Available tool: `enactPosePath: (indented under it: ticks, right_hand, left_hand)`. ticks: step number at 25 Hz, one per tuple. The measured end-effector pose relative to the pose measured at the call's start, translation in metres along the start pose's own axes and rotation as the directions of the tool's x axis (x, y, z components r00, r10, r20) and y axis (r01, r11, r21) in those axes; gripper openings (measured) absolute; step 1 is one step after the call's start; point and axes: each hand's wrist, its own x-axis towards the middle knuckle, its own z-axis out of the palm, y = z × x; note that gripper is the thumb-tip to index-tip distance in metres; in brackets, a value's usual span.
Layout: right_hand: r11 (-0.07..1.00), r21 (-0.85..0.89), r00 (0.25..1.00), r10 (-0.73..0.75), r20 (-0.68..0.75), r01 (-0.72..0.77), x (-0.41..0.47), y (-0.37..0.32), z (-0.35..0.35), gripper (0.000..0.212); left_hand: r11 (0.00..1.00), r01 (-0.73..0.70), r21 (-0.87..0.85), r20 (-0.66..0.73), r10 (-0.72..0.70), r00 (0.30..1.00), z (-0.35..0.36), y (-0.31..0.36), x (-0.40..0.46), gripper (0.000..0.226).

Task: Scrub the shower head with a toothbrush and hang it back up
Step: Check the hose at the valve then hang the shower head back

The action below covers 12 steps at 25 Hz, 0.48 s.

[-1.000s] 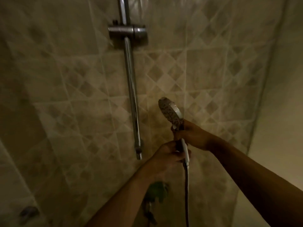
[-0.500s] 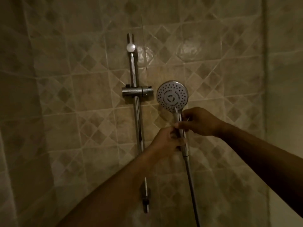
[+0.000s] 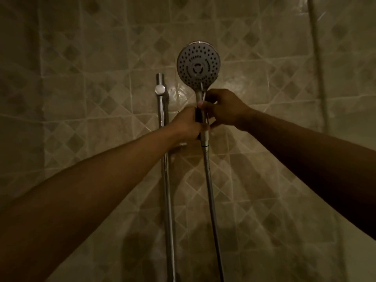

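The round shower head (image 3: pixel 198 65) is upright with its nozzle face toward me, just right of the chrome rail (image 3: pixel 166 180). My left hand (image 3: pixel 187 124) grips the lower end of its handle, where the metal hose (image 3: pixel 211 200) joins. My right hand (image 3: pixel 224 108) pinches the handle just above, right under the head. A thin pale stick (image 3: pixel 202 91), perhaps the toothbrush, runs along the handle out of my right hand. The rail's holder bracket (image 3: pixel 181 144) is mostly hidden behind my left hand.
Beige tiles with a diamond pattern cover the wall (image 3: pixel 81 98) behind the rail. The rail's top cap (image 3: pixel 160 89) sits left of the shower head handle. A corner joint (image 3: pixel 318 58) runs down the wall at the right. The light is dim.
Both hands have lifted the shower head up beside the rail, from below the bracket to its level. The head turned from edge-on to facing me. My left hand now covers the bracket.
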Motion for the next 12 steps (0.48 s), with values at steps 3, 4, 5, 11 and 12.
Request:
enactPosePath:
  ticks: [3, 4, 5, 11, 12]
  right_hand:
    - [0.999, 0.034, 1.0, -0.017, -0.016, 0.018, 0.019, -0.014, 0.005, 0.026]
    - [0.999, 0.046, 1.0, -0.013, -0.019, 0.014, 0.024, -0.017, 0.008, 0.027]
    - [0.999, 0.05, 1.0, -0.011, -0.021, 0.012, 0.029, -0.02, 0.01, 0.027]
    - [0.998, -0.011, 0.996, -0.069, -0.062, 0.069, 0.049, -0.033, 0.025, 0.026]
    - [0.997, -0.011, 0.995, -0.075, -0.059, 0.075, 0.051, -0.034, 0.027, 0.026]
  left_hand:
    - [0.988, -0.019, 0.154, -0.065, 0.029, 0.997, -0.02, 0.003, 0.014, 0.027]
    - [0.977, -0.031, 0.213, -0.099, 0.053, 0.994, -0.026, 0.004, 0.016, 0.029]
    - [0.973, -0.033, 0.23, -0.124, 0.063, 0.99, -0.03, 0.004, 0.02, 0.03]
    - [0.975, 0.066, 0.214, -0.129, -0.039, 0.991, -0.051, 0.001, 0.031, 0.025]
    - [0.978, 0.067, 0.196, -0.133, -0.041, 0.99, -0.052, 0.002, 0.031, 0.028]
